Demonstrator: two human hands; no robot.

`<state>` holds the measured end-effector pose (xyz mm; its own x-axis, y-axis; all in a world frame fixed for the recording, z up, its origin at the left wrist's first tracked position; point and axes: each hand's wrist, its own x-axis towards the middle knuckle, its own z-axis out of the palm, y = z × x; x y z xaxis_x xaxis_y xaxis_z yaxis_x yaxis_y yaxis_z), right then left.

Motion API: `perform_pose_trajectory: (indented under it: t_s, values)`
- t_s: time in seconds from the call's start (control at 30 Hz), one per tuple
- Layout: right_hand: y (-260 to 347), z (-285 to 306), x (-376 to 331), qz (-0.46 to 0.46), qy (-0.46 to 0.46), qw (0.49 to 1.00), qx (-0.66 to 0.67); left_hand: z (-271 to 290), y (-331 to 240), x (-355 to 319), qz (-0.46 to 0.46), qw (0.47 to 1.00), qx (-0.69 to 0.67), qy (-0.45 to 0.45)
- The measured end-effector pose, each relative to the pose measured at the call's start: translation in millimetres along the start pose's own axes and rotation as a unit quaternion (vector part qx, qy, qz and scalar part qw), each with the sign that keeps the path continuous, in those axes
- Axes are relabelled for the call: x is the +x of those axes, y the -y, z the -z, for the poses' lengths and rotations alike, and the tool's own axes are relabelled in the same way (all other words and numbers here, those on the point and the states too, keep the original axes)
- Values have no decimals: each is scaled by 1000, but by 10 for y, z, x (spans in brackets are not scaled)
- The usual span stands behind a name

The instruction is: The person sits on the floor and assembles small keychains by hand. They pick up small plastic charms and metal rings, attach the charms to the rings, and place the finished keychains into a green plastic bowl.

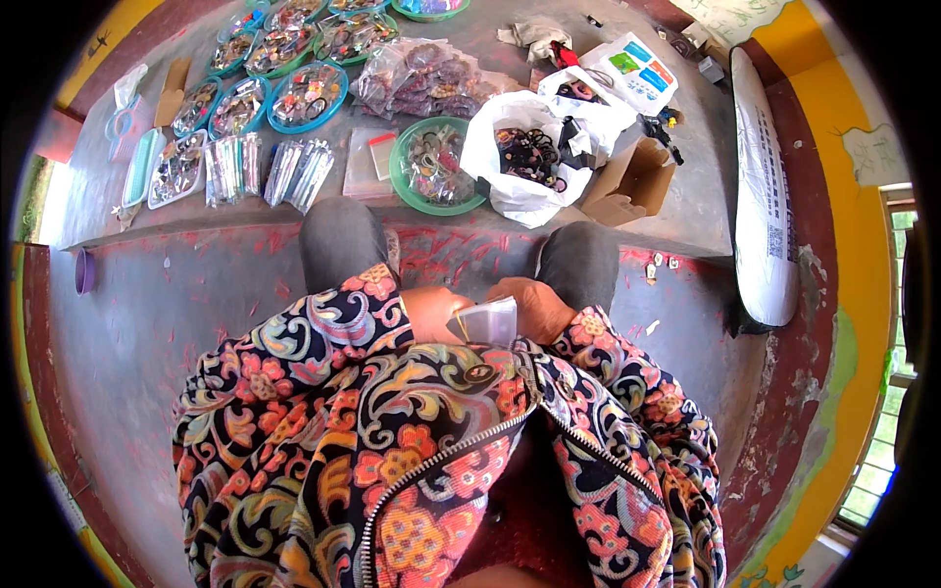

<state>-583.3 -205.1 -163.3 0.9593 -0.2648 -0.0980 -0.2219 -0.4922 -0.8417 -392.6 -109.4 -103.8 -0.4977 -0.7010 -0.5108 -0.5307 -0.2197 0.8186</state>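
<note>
In front of my lap, between my knees, my two hands meet over a small stack of clear plastic bags. My left hand is closed on the bags' left side. Curled against their right edge is my right hand, its fingertips mostly hidden behind the plastic. A thin yellowish edge shows at the bags' left end. Just past my knees, a green round basket holds packed small items, and a white plastic bag stands open with dark hair ties inside.
Blue and green baskets of packaged trinkets fill the raised ledge's far left. Bundles of clear-wrapped pens, a heap of bagged goods and an open cardboard box lie nearer. A long white sack leans at right.
</note>
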Motion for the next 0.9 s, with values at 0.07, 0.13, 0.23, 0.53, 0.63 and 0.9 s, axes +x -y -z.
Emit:
perform_pose_trajectory:
  t_s: [0.07,0.13,0.23,0.53,0.63,0.9]
  values:
    - [132,81,-17,-32,21,996,84,36,-38,-44,-4,999,-51,15]
    - [167,120,-24,-16,22,999,28,35,-45,-79,-10,997,-74,35]
    - [266,187,-33,-6,40,998,37,41,-83,-60,-22,997,-33,59]
    - [313,344,-31,-156,235,948,146,34,-482,-14,8,991,71,111]
    - [-33,175,-59,-154,298,923,188,-42,-468,-46,-1,992,82,101]
    - [-150,-37,-58,-54,327,875,352,-20,-368,2,-77,997,24,0]
